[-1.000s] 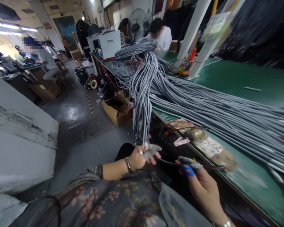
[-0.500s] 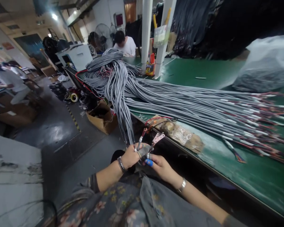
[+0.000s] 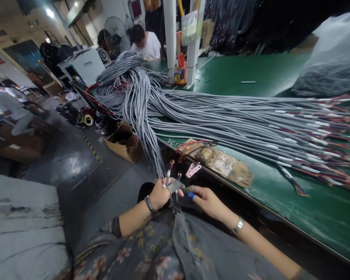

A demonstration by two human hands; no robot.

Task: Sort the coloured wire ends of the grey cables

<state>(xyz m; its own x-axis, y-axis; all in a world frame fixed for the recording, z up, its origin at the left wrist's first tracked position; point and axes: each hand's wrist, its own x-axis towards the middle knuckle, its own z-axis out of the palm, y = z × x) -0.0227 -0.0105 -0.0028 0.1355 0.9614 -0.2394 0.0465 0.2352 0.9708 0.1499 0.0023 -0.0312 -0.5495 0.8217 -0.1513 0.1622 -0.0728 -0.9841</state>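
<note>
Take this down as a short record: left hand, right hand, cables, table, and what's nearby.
left hand: gripping cable ends with bared wires
right hand: beside the left, blue wrap on thumb; grip unclear
gray cables: bundled along green table, some hanging over its edge
pink clip: at the table's near edge
cardboard box: open, on the floor

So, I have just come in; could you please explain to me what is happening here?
A person's left hand grips gray cable ends, with reddish wires showing at one tip. The right hand is close beside it; whether it pinches anything is unclear. Many more gray cables lie across the green table, some hanging over its edge toward the left hand. A pink clip is near that edge.
</note>
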